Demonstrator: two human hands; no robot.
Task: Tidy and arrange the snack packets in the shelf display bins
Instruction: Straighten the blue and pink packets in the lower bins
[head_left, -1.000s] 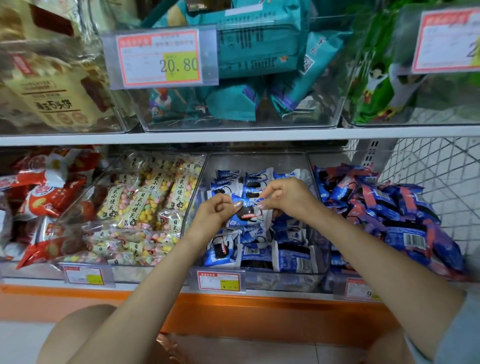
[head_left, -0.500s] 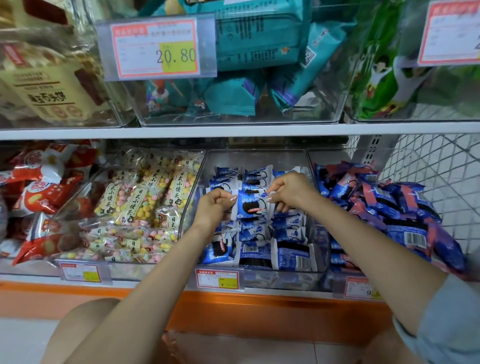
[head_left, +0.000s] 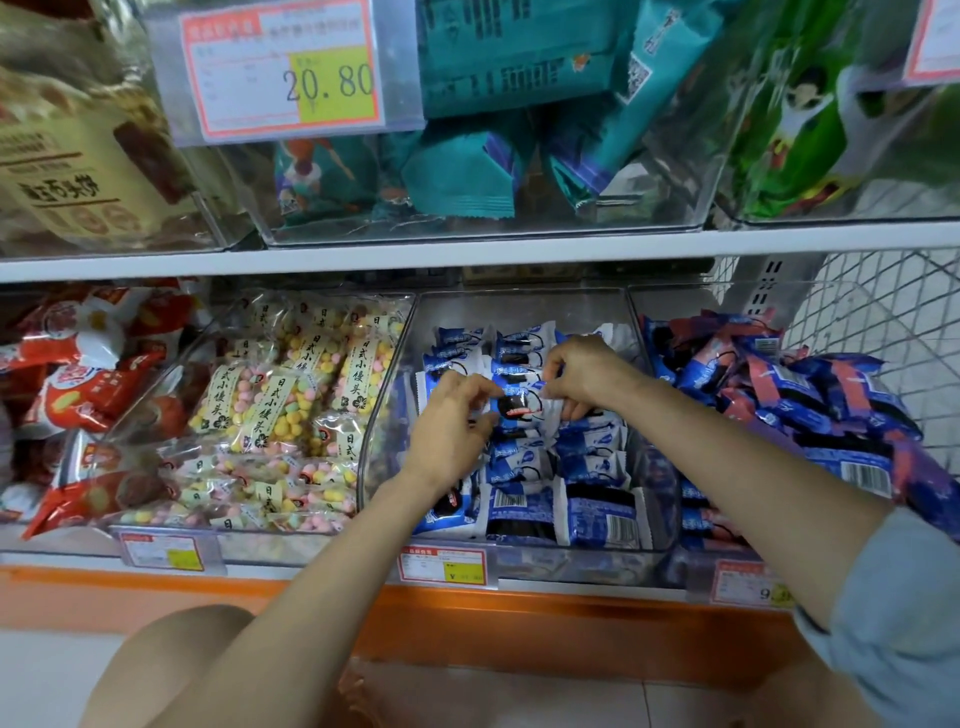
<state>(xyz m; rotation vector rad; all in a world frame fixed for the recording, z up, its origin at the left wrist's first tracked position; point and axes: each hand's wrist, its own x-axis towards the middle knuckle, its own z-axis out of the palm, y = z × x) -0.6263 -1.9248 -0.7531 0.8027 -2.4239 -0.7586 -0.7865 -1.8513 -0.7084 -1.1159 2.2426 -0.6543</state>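
Shifted deeper into bin (head_left: 519, 312): left hand (head_left: 452, 418), right hand (head_left: 587, 375) pinch packet (head_left: 517, 406) (stretched between them).

Both arms reach forward and the hands meet at mid-frame. The left forearm (head_left: 311, 587) is bare and rises from the lower left. Its wrist is straight, and the back of the left hand (head_left: 449, 423) faces the camera. The fingers (head_left: 483, 388) are curled and pinch the left edge of a packet (head_left: 519, 406). The right forearm (head_left: 737, 452) enters from the lower right, bare below a light-blue sleeve (head_left: 904, 613). The right hand (head_left: 584, 371) sits slightly higher than the left, knuckles up, with its fingers curled down and pinching the packet's right edge. The hands are close but apart.
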